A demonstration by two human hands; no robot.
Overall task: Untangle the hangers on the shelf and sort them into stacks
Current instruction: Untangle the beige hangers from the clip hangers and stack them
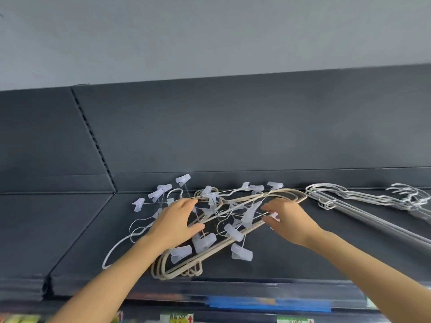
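Here, the right hand [291, 223] pinches thin wire hangers [247, 216] with translucent clips [241, 251].

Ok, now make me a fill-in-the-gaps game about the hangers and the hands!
1. The tangled hangers lie on a dark ____.
2. The neat stack of white hangers lies to the ____ of the tangle.
3. The right hand pinches a see-through plastic ____.
4. The other hand, resting on the tangle, is the person's ____ one.

Missing words: shelf; right; clip; left.
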